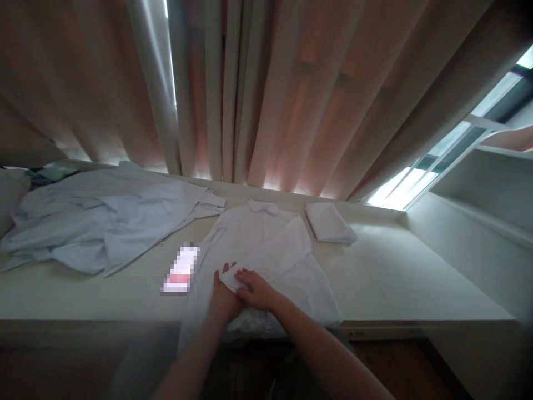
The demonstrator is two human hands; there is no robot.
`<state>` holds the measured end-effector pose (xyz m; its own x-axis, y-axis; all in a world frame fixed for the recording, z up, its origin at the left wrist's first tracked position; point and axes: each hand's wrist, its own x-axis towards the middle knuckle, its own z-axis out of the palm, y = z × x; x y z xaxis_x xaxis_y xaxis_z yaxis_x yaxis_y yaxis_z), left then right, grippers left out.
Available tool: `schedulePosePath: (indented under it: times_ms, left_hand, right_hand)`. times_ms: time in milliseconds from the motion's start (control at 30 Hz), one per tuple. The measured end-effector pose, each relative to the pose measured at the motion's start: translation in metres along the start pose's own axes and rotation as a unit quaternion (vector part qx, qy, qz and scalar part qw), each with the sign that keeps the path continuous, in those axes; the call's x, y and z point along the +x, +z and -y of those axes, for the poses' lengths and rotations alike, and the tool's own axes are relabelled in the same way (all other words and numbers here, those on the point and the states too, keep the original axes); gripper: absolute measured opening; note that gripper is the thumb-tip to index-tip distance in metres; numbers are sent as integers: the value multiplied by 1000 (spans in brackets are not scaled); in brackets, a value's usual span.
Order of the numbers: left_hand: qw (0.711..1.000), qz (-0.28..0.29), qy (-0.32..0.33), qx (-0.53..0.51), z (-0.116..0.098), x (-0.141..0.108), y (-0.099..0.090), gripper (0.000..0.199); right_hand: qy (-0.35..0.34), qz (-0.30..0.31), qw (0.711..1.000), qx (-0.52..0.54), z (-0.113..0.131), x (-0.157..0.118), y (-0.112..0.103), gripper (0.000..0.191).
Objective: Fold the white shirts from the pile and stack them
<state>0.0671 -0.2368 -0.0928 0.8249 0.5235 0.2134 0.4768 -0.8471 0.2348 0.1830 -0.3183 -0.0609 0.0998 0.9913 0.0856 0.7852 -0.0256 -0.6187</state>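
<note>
A white button-up shirt lies front up on the pale tabletop, its collar toward the curtain. One sleeve is laid diagonally across the shirt's front, with its cuff between my hands. My left hand holds the cuff from below and the left, its fingertips showing past the cloth edge. From the right, my right hand grips the cuff with its fingers curved over the top. The thumbs are partly hidden. The shirt's hem reaches the near table edge, and the other sleeve hangs over that edge at the left.
A rumpled white shirt spreads across the left of the table. A lit phone, blurred out, lies left of the front shirt. At the back right sits a folded white garment. Beige curtains hang behind; a white panel borders the right.
</note>
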Motion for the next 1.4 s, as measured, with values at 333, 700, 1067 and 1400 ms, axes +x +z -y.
schedulePosePath:
  times_ms: [333, 700, 1067, 1400]
  left_hand:
    - [940, -125, -151, -280, 22, 5, -11, 23]
    - [997, -70, 12, -7, -7, 32, -12, 38]
    - [995, 87, 36, 41, -19, 46, 16, 48]
    - [995, 85, 45, 13, -18, 45, 16, 50]
  right_hand:
    - [213, -240, 935, -149, -85, -40, -69, 34]
    - [444, -227, 843, -203, -155, -84, -115, 35]
    - [501, -192, 820, -199, -187, -42, -129, 29]
    - [512, -234, 795, -225, -186, -72, -138, 34]
